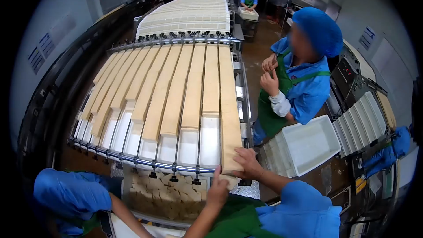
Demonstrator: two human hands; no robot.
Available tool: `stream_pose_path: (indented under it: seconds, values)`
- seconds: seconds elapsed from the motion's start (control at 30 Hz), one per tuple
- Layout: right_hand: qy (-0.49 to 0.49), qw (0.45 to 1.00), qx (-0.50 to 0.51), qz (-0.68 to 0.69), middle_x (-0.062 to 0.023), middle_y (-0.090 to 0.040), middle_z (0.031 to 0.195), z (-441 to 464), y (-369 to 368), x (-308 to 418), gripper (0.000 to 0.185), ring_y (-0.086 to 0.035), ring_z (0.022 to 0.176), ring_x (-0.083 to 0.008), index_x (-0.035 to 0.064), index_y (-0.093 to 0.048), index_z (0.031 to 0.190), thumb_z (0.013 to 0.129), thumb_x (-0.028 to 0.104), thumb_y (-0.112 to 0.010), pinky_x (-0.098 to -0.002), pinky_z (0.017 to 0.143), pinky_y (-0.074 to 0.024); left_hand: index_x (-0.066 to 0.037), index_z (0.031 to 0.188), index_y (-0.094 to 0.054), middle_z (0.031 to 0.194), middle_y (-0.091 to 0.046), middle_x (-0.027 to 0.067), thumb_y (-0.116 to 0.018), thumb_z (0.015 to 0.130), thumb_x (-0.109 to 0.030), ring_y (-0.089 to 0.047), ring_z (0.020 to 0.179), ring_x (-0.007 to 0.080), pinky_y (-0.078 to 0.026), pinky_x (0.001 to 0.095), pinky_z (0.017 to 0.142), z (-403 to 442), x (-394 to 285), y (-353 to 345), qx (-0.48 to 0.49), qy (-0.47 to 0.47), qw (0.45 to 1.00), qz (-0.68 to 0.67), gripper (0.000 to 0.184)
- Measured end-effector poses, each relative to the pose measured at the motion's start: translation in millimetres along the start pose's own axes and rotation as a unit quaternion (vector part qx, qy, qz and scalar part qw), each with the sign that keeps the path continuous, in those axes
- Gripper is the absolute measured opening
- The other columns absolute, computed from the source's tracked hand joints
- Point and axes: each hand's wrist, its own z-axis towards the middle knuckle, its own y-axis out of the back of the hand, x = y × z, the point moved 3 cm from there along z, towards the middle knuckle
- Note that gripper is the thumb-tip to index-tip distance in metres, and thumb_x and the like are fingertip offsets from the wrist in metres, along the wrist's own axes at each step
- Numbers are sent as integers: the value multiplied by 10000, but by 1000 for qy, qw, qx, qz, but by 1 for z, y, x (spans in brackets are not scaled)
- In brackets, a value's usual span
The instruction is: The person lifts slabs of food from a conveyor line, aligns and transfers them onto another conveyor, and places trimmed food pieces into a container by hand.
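Long tan slabs, seemingly of cake or another soft food, lie side by side in lanes on the conveyor. My right hand [247, 162] grips the near end of the rightmost slab [229, 119] from its right side, fingers bent over the top. At the front left corner of that slab is my left hand [217, 192], its index finger stretched up along the edge and its other fingers curled and partly hidden. A pale piece [230, 180] shows between my two hands below the slab's end; whether it is joined to the slab I cannot tell.
A metal bar [145, 162] with black knobs crosses the conveyor's near end. Below is a bin of broken pieces [167, 194]. A co-worker's sleeve [72, 191] and forearm are at left. Another person [304, 75] stands right, beside a white tray [310, 145]; one more works far back.
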Motion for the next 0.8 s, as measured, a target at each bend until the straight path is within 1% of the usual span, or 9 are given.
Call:
stream_pose_path:
  seconds: [0.13, 0.2, 0.23, 0.3, 0.33, 0.37, 0.47, 0.57, 0.8]
  values:
    - [22, 1000, -1, 10, -189, -426, 1347, -8, -10, -6, 642, -433, 1210, -369, 143, -448, 1265, 728, 334, -745, -511, 975, -292, -56, 951, -529, 1387, -400, 206, -629, 713, 41, -597, 999, 359, -528, 397, 769, -67, 40, 33, -143, 32, 988, -53, 275]
    - [-30, 999, 7, 23, -179, -422, 1353, -8, -10, -8, 645, -434, 1209, -361, 139, -444, 1263, 726, 329, -747, -509, 983, -291, -48, 1012, -545, 1312, -484, 204, -649, 663, 83, -609, 968, 337, -515, 387, 817, -100, 42, 66, -145, 147, 978, -38, 387]
    - [-32, 999, 0, 18, -174, -430, 1345, -7, -9, -8, 643, -434, 1210, -350, 119, -446, 1254, 726, 333, -745, -501, 987, -291, -68, 1000, -573, 1177, -557, 166, -654, 671, 50, -612, 900, 320, -509, 394, 776, -124, 50, 74, -181, 218, 948, -147, 359]
    - [-41, 999, -4, 18, -174, -434, 1340, -8, -10, -7, 645, -436, 1208, -345, 105, -445, 1250, 727, 334, -744, -493, 989, -290, -3, 1125, -527, 1164, -556, 181, -640, 777, -88, -530, 1026, 314, -422, 434, 887, -172, 48, 103, -194, 286, 913, -218, 376]
    - [-53, 998, -7, 18, -174, -438, 1336, -8, -11, -8, 648, -438, 1206, -339, 91, -444, 1247, 728, 335, -743, -485, 990, -288, 82, 1262, -454, 1288, -484, 234, -622, 875, -194, -445, 1220, 325, -339, 467, 1039, -198, 47, 124, -173, 289, 924, -183, 504]
    - [-54, 998, -16, 5, -175, -446, 1328, -9, -11, -8, 649, -446, 1197, -328, 73, -441, 1243, 731, 335, -741, -469, 990, -288, 56, 1315, -428, 1285, -503, 235, -570, 910, -188, -457, 1223, 338, -317, 445, 1066, -276, 111, 120, -149, 273, 945, -97, 494]
    - [-59, 998, -29, 1, -174, -452, 1321, -8, -8, -3, 646, -449, 1190, -324, 68, -440, 1244, 738, 339, -736, -461, 985, -289, 54, 1289, -446, 1262, -515, 230, -563, 913, -192, -470, 1198, 339, -334, 437, 1046, -302, 71, 151, -189, 427, 883, -37, 464]
    - [-68, 997, -35, -7, -174, -462, 1304, -11, -10, -4, 632, -453, 1180, -322, 61, -439, 1238, 748, 337, -727, -462, 980, -291, 52, 1262, -465, 1239, -528, 225, -555, 915, -197, -483, 1172, 339, -350, 430, 1025, -326, 59, 146, -219, 503, 836, -17, 436]
    - [-83, 996, -34, -15, -159, -483, 1267, -8, -9, -2, 566, -458, 1163, -317, 72, -470, 1209, 769, 337, -707, -470, 984, -286, 46, 1200, -508, 1184, -557, 213, -538, 922, -208, -513, 1112, 341, -388, 413, 978, -340, 48, 120, -257, 526, 810, -33, 378]
